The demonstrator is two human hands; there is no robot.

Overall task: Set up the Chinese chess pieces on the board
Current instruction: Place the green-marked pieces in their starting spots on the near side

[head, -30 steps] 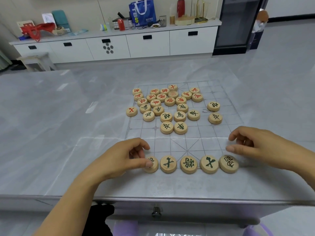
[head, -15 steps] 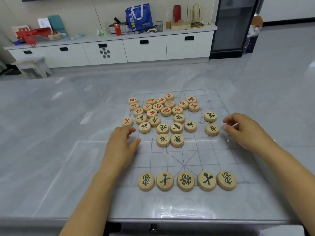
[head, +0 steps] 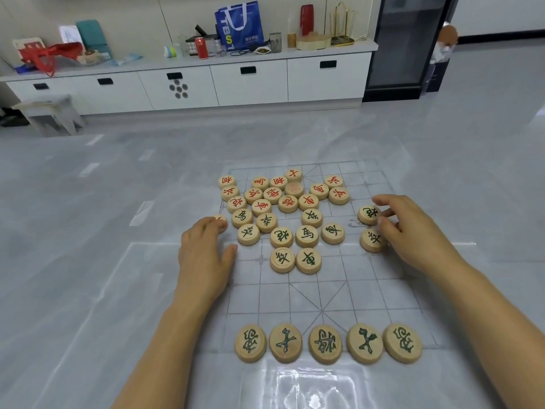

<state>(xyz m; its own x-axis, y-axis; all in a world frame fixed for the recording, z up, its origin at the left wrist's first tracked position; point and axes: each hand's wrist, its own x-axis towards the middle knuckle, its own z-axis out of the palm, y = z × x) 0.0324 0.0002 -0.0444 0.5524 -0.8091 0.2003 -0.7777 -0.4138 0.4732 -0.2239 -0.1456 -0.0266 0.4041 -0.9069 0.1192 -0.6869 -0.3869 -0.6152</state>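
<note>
Five pieces [head: 324, 343] line the board's [head: 339, 290] near edge. Left hand [head: 203, 255] touches a red piece [head: 220, 222], right hand [head: 413, 231] a green piece [head: 367, 214].
</note>
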